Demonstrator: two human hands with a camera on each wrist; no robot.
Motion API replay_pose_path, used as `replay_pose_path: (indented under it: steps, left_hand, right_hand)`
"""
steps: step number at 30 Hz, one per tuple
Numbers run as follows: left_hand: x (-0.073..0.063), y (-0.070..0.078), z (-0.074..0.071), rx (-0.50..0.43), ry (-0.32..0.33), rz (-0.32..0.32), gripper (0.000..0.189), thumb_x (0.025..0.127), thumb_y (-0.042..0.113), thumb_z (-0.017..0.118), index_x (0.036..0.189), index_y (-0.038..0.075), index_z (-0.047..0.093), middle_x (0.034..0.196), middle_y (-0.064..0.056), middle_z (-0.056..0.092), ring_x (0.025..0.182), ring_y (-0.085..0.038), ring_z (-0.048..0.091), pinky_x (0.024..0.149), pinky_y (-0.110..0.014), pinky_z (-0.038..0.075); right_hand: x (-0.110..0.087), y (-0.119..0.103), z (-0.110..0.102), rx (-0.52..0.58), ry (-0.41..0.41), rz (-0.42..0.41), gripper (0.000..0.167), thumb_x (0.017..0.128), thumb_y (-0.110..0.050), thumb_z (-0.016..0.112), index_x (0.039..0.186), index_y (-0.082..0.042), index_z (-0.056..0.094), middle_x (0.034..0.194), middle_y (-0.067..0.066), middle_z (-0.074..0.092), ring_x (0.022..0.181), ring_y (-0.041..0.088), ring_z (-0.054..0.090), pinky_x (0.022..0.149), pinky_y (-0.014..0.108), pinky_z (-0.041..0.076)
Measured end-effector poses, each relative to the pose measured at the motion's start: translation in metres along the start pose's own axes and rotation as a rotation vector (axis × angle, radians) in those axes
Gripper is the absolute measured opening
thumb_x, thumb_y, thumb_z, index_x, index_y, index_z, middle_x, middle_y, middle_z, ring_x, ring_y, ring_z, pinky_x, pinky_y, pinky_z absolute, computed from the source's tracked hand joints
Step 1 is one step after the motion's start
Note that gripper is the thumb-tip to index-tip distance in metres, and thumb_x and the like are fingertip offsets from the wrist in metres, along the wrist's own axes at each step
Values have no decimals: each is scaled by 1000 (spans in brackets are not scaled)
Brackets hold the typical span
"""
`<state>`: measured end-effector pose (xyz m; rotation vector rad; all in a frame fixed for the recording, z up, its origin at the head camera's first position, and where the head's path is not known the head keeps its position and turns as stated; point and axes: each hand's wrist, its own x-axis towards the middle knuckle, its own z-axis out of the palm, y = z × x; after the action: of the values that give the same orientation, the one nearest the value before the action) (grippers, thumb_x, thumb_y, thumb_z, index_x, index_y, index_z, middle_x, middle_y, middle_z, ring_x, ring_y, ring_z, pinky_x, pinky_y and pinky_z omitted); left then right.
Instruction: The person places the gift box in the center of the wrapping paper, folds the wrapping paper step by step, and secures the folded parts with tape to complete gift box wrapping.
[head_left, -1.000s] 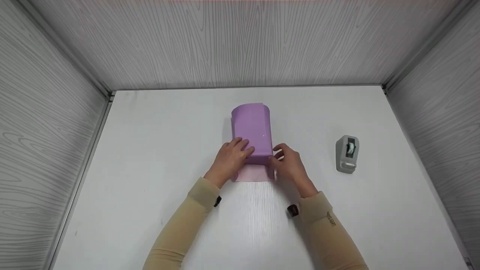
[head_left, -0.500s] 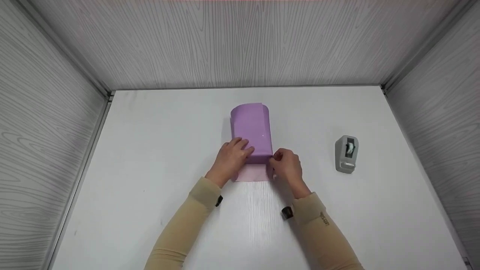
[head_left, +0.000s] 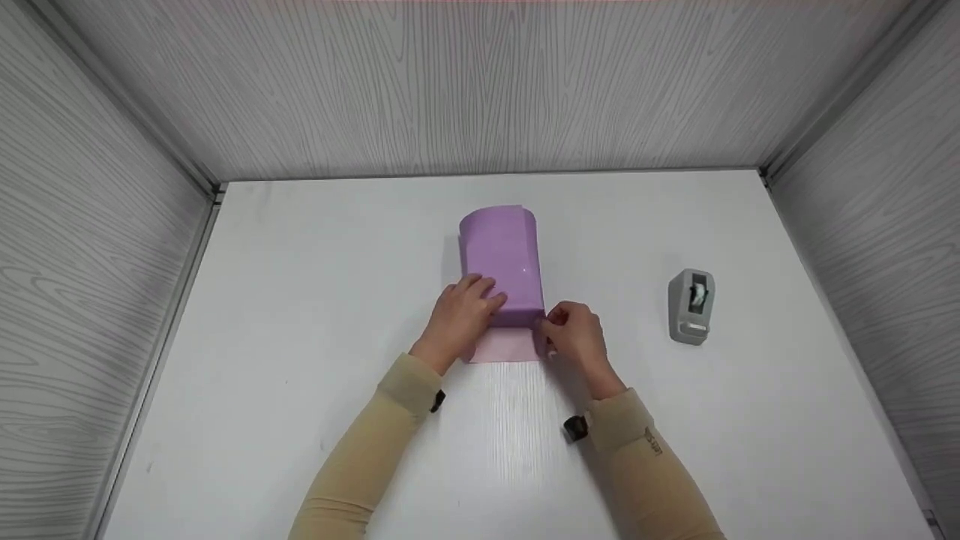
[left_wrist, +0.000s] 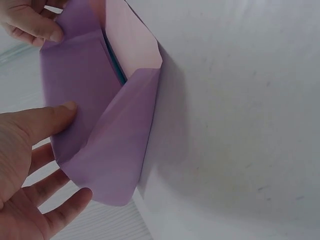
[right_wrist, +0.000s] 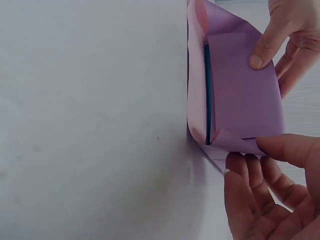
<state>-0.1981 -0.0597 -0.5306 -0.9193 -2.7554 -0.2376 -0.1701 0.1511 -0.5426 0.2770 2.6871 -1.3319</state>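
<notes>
Fingers of the right hand (head_left: 579, 336): thumb and fingertips drawn close, pinching a side fold of the purple paper (head_left: 499, 255) at its near right corner. Paper stands in the middle of the table (head_left: 322, 285) as a boxy roll; long axis runs straight away from the person, slight lean left at the far end. Key relation, as judged: the loose near end lies directly left of the right fingertips, so that hand is the nearer to the right-hand fold.

Left hand (head_left: 459, 315) at the opposite near corner, thumb resting on the purple end panel, other fingers round the left edge; roll held between.

Below the panel, a pale pink flap (head_left: 506, 346) points toward the person. Thin teal edge (right_wrist: 208, 95) shows inside the slot between. Small whitish bit at a right fingertip; too small to tell.

Farther out, right side: grey tape dispenser (head_left: 690, 307), upright, untouched, well apart from either hand.
</notes>
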Motion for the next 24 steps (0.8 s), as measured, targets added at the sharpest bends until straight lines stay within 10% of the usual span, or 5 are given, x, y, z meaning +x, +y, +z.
replay_pose_path:
  steps: [24]
  left_hand:
    - [0, 0, 2, 9, -14, 1, 30, 90, 20, 73, 120, 21, 70, 126, -9, 61, 120, -29, 52, 83, -46, 53]
  right_hand:
    - [0, 6, 3, -107, -61, 17, 11, 82, -12, 69, 82, -8, 59, 70, 4, 62, 61, 17, 57, 52, 30, 42]
